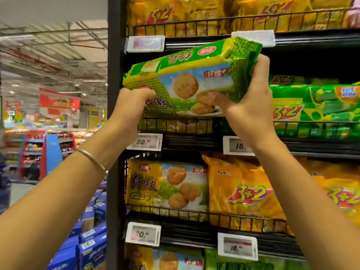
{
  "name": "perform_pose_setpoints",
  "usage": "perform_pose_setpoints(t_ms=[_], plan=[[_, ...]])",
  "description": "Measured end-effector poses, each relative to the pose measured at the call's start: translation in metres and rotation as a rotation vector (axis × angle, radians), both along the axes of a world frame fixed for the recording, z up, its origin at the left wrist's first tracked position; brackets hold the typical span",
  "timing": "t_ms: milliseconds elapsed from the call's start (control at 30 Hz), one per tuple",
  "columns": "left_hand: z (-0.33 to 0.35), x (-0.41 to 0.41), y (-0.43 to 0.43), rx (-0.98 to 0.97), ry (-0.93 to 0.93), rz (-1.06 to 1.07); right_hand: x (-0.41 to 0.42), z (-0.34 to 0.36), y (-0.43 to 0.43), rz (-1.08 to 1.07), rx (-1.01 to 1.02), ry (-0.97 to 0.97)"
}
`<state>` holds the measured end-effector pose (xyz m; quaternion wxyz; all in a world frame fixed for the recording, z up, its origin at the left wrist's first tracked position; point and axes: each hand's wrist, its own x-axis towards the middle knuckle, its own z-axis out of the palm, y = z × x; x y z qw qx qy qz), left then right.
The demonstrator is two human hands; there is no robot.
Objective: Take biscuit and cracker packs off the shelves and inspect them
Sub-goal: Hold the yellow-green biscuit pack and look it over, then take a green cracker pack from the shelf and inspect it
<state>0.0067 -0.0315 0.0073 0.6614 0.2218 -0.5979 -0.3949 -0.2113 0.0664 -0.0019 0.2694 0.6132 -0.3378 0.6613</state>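
A green and yellow biscuit pack (pixel 187 75) with round biscuits printed on it is tilted in front of the second shelf, its right end higher. My left hand (pixel 130 108) grips its lower left end from below. My right hand (pixel 251 102) holds the right end, thumb on the front and fingers wrapped behind. More packs of the same green kind (pixel 175 125) sit behind the wire rail just under it.
The black shelf unit (pixel 114 133) holds a yellow biscuit pack (pixel 165 186), orange "3+2" packs (pixel 245 193) and green "3+2" packs (pixel 311 106) behind wire rails with price tags (pixel 145 142). Blue boxes (pixel 87 242) are stacked low on the left, by an open aisle.
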Motion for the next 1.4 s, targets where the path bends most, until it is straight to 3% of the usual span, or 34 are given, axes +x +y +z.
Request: perform_pose_setpoints(t_ms=[200, 300, 433, 567, 667, 933, 1000, 1133, 1267, 1400], plan=[[0.016, -0.012, 0.007, -0.006, 0.043, 0.069, -0.008, 0.014, -0.019, 0.035, 0.163, -0.140], [0.017, -0.017, 0.003, -0.062, 0.059, 0.177, -0.004, 0.022, -0.026, -0.065, 0.311, -0.183], [0.009, -0.023, -0.006, -0.124, -0.056, 0.275, 0.002, 0.020, -0.032, -0.272, 0.398, -0.209], [0.002, -0.026, -0.015, -0.170, -0.201, 0.451, 0.004, 0.017, -0.029, -0.163, 0.354, -0.241], [-0.001, -0.037, -0.017, -0.120, -0.375, 0.645, 0.000, 0.016, -0.027, -0.222, 0.448, -0.193], [-0.017, -0.049, -0.021, -0.195, -0.480, 0.833, 0.005, 0.023, -0.026, -0.362, 0.625, -0.116], [-0.025, -0.050, -0.014, -0.289, -0.502, 0.864, 0.010, 0.015, -0.022, -0.349, 0.581, -0.146], [-0.036, -0.053, -0.001, -0.691, -0.573, 0.843, 0.020, -0.012, -0.019, -0.371, 0.383, -0.153], [-0.039, -0.062, -0.002, -0.703, -0.690, 0.789, 0.012, -0.029, 0.002, -0.281, 0.275, -0.235], [-0.041, -0.067, -0.001, -0.683, -0.629, 0.786, -0.016, -0.042, 0.034, -0.216, 0.208, -0.295]])
